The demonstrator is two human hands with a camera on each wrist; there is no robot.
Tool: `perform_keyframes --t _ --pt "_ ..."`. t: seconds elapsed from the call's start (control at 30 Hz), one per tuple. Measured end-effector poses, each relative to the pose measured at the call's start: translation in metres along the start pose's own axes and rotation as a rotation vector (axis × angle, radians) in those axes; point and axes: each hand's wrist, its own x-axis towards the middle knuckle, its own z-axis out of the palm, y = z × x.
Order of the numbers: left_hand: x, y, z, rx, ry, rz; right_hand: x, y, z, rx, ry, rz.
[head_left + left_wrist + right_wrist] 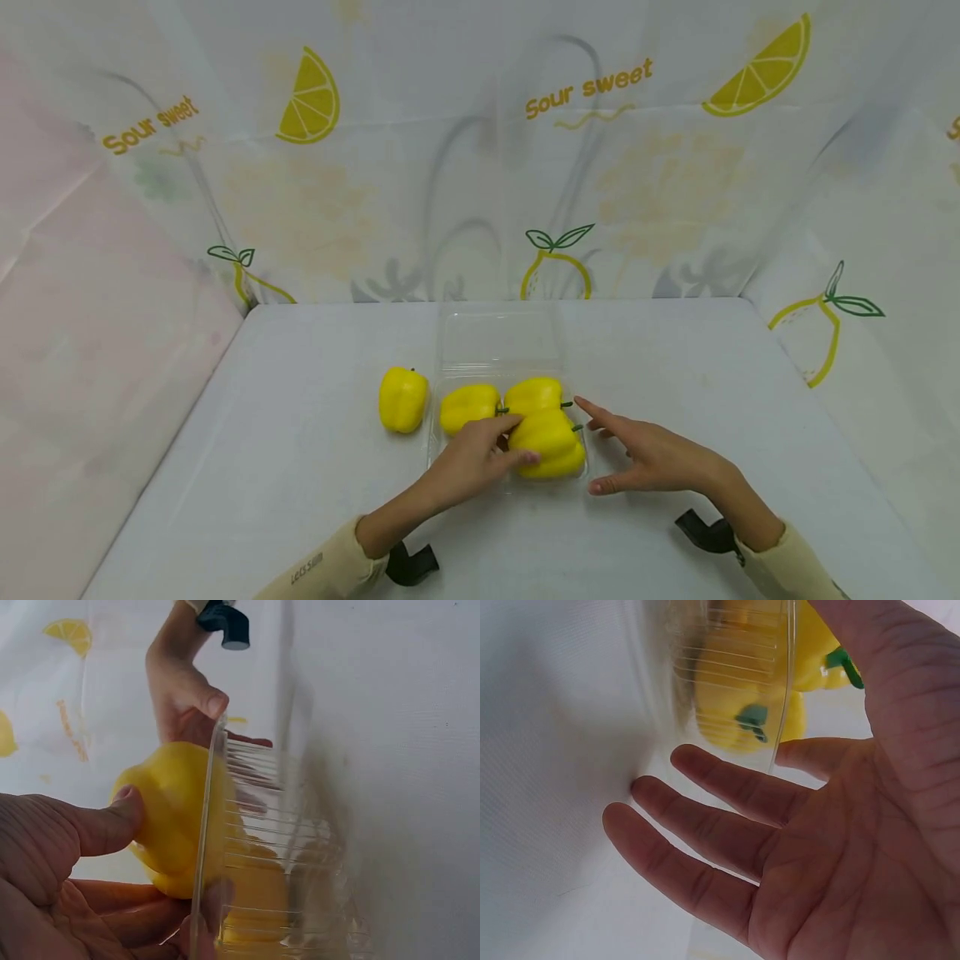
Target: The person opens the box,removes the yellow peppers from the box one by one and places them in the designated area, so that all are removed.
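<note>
My left hand [471, 460] grips a yellow bell pepper [551, 446] at the front right of a clear plastic clamshell box [501, 333], thumb on one side and fingers on the other. In the left wrist view this held pepper [169, 817] sits partly above the box rim. Two more yellow peppers lie inside the box, one at the left [468, 406] and one at the back right [534, 393], green stems pointing right. My right hand [660, 457] hovers just right of the box with fingers spread; the right wrist view shows its palm [855, 855] holding nothing.
Left of the box, another yellow bell pepper [403, 400] stands on the white table [315, 500]. The box's lid lies folded open toward the back. A printed cloth [442, 150] with lemon drawings hangs behind and at the sides.
</note>
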Motion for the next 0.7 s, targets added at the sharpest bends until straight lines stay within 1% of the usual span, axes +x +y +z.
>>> perform_keyframes --t 0.17,0.37,0.47,0.6,0.7 --pt "-0.002 0.006 -0.003 0.001 0.004 -0.022 0.000 -0.001 0.000 -0.006 0.003 0.000" --pt "-0.006 0.011 -0.008 -0.023 0.023 -0.046 0.000 -0.003 0.001 -0.004 0.003 0.015" --pt "-0.008 0.012 -0.012 -0.042 0.034 -0.069 -0.001 -0.003 0.000 0.001 0.002 0.020" --pt "-0.013 0.011 -0.018 -0.067 0.061 -0.092 -0.001 -0.003 0.000 -0.004 0.001 0.015" --pt "-0.017 0.008 -0.025 -0.063 0.102 -0.090 -0.001 -0.002 0.000 -0.011 0.000 0.007"
